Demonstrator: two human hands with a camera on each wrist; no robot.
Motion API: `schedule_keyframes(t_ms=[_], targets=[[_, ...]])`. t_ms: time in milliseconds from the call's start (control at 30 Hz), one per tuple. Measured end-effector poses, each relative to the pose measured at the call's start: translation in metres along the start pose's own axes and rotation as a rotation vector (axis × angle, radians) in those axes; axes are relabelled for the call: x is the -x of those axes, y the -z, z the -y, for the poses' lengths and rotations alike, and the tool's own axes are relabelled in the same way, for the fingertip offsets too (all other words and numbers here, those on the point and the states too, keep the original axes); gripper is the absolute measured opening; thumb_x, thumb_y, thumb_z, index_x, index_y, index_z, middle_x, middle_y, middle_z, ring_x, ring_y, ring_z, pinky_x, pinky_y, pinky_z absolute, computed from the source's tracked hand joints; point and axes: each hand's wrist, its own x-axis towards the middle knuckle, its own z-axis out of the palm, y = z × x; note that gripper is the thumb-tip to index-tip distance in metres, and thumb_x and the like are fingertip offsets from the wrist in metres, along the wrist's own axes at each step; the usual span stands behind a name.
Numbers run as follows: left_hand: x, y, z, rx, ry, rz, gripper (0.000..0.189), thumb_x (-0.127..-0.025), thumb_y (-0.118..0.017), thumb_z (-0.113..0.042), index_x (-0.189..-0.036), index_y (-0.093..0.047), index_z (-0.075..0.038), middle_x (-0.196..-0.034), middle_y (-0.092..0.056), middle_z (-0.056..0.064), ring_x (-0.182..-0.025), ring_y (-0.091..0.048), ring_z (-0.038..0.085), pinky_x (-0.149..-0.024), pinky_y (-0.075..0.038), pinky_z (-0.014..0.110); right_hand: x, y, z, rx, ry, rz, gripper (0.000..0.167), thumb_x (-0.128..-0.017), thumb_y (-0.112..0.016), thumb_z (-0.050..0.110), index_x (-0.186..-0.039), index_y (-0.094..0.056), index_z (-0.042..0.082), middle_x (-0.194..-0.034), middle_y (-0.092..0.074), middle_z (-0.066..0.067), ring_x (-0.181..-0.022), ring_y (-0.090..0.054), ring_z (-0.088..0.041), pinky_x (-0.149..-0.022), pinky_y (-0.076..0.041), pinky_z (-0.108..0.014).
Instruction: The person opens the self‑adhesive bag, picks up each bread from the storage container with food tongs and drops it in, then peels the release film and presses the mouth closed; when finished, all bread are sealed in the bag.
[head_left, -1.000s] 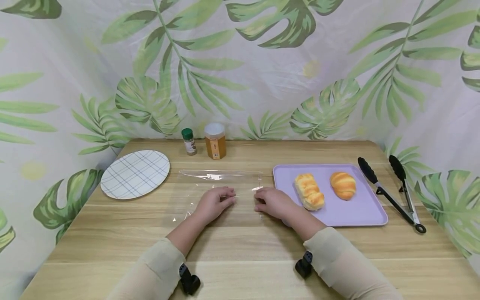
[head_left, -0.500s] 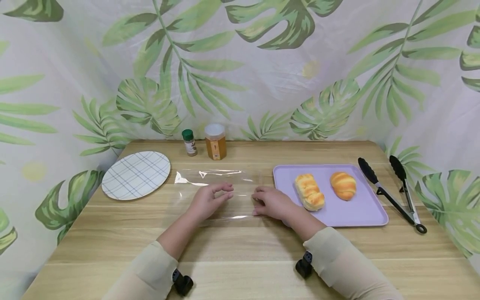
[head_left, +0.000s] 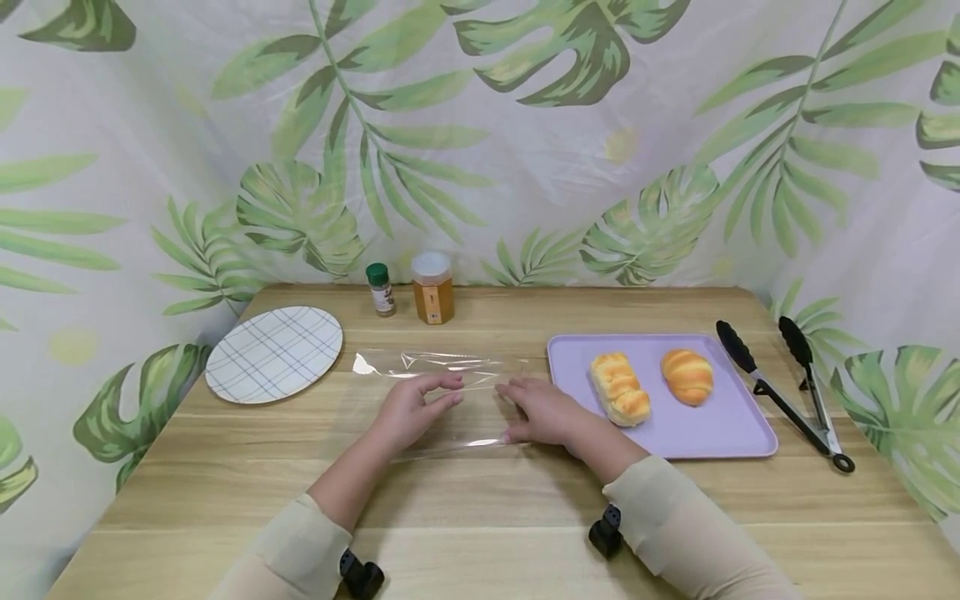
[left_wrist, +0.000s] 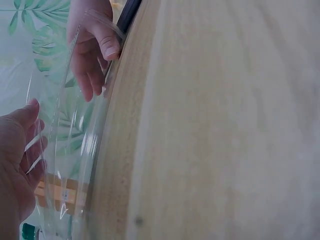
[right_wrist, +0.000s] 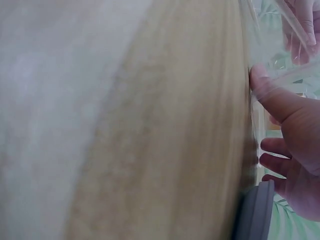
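Observation:
A clear plastic bag (head_left: 480, 367) lies in the middle of the table, its film raised near the hands and catching light. My left hand (head_left: 408, 408) reaches over the bag's left part, thumb and fingers apart. From the right, my right hand (head_left: 543, 410) reaches to the bag's right end, with thumb and fingers spread wide. In the right wrist view, the right thumb (right_wrist: 272, 97) lies against the film near the table. Film stands around the fingers of my left hand (left_wrist: 20, 165) in the left wrist view; exact contact is hard to tell.
A lilac tray (head_left: 705, 442) with a long bread (head_left: 619, 389) and a round bread (head_left: 687, 377) is on the right. Tongs (head_left: 791, 408) lie beyond it. A checked plate (head_left: 273, 354), a green-capped shaker (head_left: 381, 292) and an amber jar (head_left: 432, 292) stand left and back.
My left hand has moved left, and its thumb and fingers have parted. The right thumb and fingers have spread wider. The film's folds and glints have shifted; the head view has tilted slightly.

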Motion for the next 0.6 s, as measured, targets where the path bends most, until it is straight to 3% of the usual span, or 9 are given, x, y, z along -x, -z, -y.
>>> schedule_keyframes(t_ms=[133,367,600], targets=[[0.001,-0.001,0.001,0.011,-0.001,-0.003,0.022,-0.09,-0.071,-0.017,-0.108,-0.073,-0.005,-0.12,-0.071,0.01,-0.118,-0.064,0.031,-0.105,-0.048,0.049,0.006,0.003,-0.003,-0.025,-0.001,-0.012,0.077,-0.085,-0.073,0.045,-0.147,-0.044,0.009,-0.151,-0.042,-0.02,-0.141,-0.039,-0.037,-0.118,-0.032,-0.05],[0.002,-0.003,0.004,0.012,0.004,-0.013,0.023,-0.09,-0.071,-0.018,-0.108,-0.073,-0.004,-0.119,-0.071,0.009,-0.118,-0.064,0.03,-0.105,-0.048,0.049,0.037,0.026,-0.017,-0.059,-0.014,-0.158,0.069,-0.089,-0.07,0.04,-0.143,-0.048,0.004,-0.148,-0.046,-0.022,-0.138,-0.041,-0.04,-0.115,-0.034,-0.054],[0.0,-0.006,0.007,0.028,0.024,-0.018,0.022,-0.09,-0.071,-0.016,-0.109,-0.073,-0.005,-0.12,-0.071,0.008,-0.12,-0.062,0.031,-0.105,-0.047,0.051,0.081,0.051,-0.055,-0.093,-0.141,-0.293,0.066,-0.09,-0.07,0.035,-0.144,-0.047,0.004,-0.149,-0.044,-0.024,-0.138,-0.039,-0.045,-0.113,-0.033,-0.06]])
